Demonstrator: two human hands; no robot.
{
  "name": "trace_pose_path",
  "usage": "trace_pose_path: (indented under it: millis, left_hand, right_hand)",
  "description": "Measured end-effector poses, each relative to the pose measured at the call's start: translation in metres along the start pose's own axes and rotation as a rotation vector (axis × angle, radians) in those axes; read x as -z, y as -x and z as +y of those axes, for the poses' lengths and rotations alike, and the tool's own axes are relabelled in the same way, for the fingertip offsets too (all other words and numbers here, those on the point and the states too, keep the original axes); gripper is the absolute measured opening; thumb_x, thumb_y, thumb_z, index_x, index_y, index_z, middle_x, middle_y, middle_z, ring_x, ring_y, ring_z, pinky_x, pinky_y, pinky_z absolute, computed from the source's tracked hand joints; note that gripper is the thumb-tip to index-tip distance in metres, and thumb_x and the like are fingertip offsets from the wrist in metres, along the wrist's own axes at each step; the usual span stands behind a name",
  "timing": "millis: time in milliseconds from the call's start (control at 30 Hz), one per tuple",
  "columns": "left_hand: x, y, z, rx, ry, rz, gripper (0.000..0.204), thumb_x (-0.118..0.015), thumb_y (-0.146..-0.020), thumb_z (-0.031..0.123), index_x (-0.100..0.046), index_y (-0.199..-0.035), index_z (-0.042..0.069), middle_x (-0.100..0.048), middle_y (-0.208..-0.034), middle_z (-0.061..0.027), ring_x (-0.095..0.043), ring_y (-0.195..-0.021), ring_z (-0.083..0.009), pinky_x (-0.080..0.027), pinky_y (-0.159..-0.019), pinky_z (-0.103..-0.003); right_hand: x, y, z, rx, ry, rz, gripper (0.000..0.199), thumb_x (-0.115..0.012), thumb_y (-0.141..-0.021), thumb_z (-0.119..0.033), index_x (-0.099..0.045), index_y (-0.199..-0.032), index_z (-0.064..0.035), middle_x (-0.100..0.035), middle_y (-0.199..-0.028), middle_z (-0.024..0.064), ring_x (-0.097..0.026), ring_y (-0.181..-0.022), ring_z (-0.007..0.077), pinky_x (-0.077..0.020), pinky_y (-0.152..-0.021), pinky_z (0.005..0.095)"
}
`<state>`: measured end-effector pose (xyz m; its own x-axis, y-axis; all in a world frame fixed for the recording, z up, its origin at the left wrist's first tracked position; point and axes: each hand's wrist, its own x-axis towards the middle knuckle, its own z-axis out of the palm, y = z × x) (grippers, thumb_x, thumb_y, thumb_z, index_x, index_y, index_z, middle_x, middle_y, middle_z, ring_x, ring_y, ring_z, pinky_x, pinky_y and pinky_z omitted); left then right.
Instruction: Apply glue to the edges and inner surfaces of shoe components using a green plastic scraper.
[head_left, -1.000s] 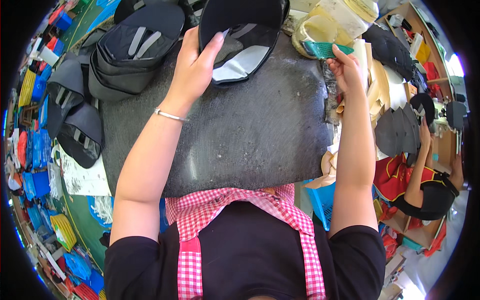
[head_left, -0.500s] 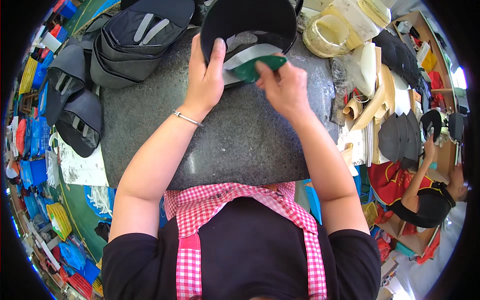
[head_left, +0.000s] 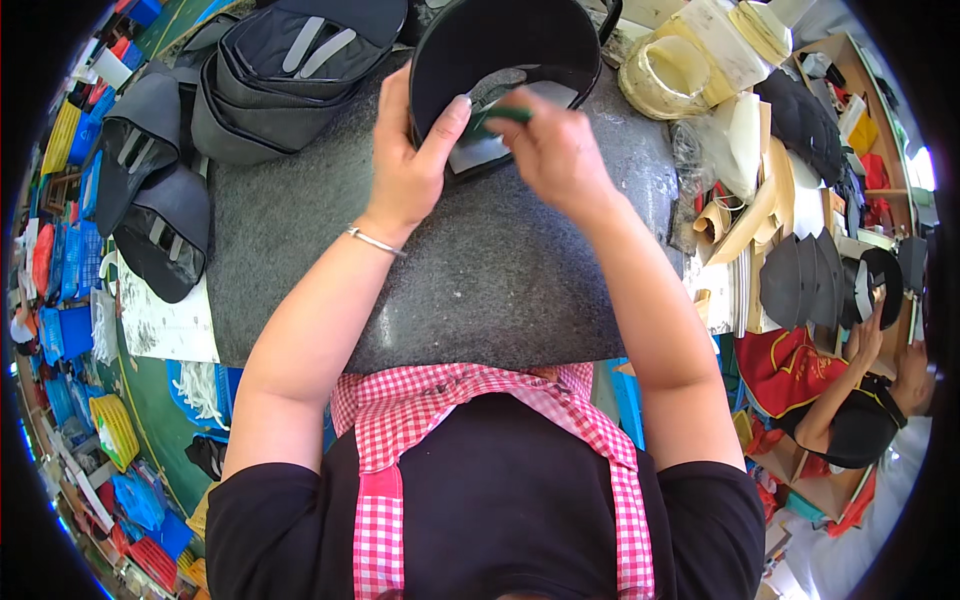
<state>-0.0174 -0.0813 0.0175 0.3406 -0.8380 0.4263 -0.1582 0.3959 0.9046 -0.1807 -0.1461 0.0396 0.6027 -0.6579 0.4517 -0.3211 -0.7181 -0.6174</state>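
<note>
A black, curved, shell-like piece [head_left: 505,45] stands at the far edge of the grey work surface, its hollow facing me. My left hand [head_left: 408,165] grips its left rim, thumb inside and fingers behind. In my right hand [head_left: 555,150], which is slightly blurred, is a flat green scraper [head_left: 492,122]. The scraper is inside the hollow, near my left thumb, over a pale strip [head_left: 480,153] along the lower inner edge. My right fingers partly hide the scraper, and its contact with the strip cannot be made out.
Stacked black pieces with grey strips [head_left: 300,90] lie at the far left, with more [head_left: 160,235] nearer. A glue-crusted tub [head_left: 665,75] stands far right, beside brown paper scraps [head_left: 765,205]. A co-worker [head_left: 850,415] handles a black piece at the right. Grey matting [head_left: 480,290] covers the table.
My right hand and the scraper have moved a little left and deeper into the hollow; less green shows. The black piece has shifted slightly right. The co-worker's hands have moved too.
</note>
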Motion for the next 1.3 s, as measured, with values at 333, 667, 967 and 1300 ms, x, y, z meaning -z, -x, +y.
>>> trace_pose_path:
  millis: [333, 667, 967, 1300]
  left_hand:
    - [0.049, 0.042, 0.051, 0.546, 0.363, 0.145, 0.034, -0.056, -0.094, 0.008, -0.051, -0.128, 0.003, -0.058, -0.123, -0.0084, -0.058, -0.112, -0.0198, -0.050, -0.089, -0.037]
    - [0.000, 0.042, 0.017, 0.442, 0.726, 0.229, 0.031, -0.055, -0.094, 0.008, -0.053, -0.125, 0.005, -0.059, -0.121, -0.0072, -0.060, -0.110, -0.0224, -0.051, -0.091, -0.044]
    - [0.046, 0.064, 0.023, 0.441, 0.521, 0.373, 0.031, -0.059, -0.088, -0.003, -0.057, -0.119, 0.004, -0.061, -0.117, -0.0081, -0.060, -0.108, -0.0208, -0.049, -0.094, -0.038]
    - [0.040, 0.079, 0.006, 0.364, 0.405, 0.381, 0.033, -0.056, -0.090, -0.005, -0.056, -0.121, 0.004, -0.061, -0.118, -0.0071, -0.059, -0.107, -0.0172, -0.049, -0.093, -0.034]
  right_hand:
    - [-0.011, 0.031, -0.023, -0.003, 0.051, 0.153, 0.009, -0.064, -0.086, -0.009, -0.060, -0.091, -0.0030, -0.064, -0.080, 0.0144, -0.064, -0.071, 0.0336, -0.0508, -0.062, 0.0376]
    - [0.011, 0.003, 0.016, -0.037, 0.187, 0.275, 0.013, -0.065, -0.086, -0.011, -0.054, -0.085, -0.0042, -0.060, -0.075, 0.0167, -0.061, -0.069, 0.0382, -0.0482, -0.057, 0.0430]
    - [-0.027, 0.026, -0.024, -0.155, -0.194, 0.125, 0.009, -0.066, -0.085, -0.010, -0.060, -0.085, -0.0045, -0.063, -0.075, 0.0140, -0.064, -0.067, 0.0328, -0.0506, -0.059, 0.0381]
    - [-0.043, 0.007, -0.031, 0.031, 0.165, 0.116, 0.007, -0.066, -0.084, -0.006, -0.062, -0.090, -0.0062, -0.063, -0.080, 0.0123, -0.064, -0.067, 0.0295, -0.0507, -0.059, 0.0340]
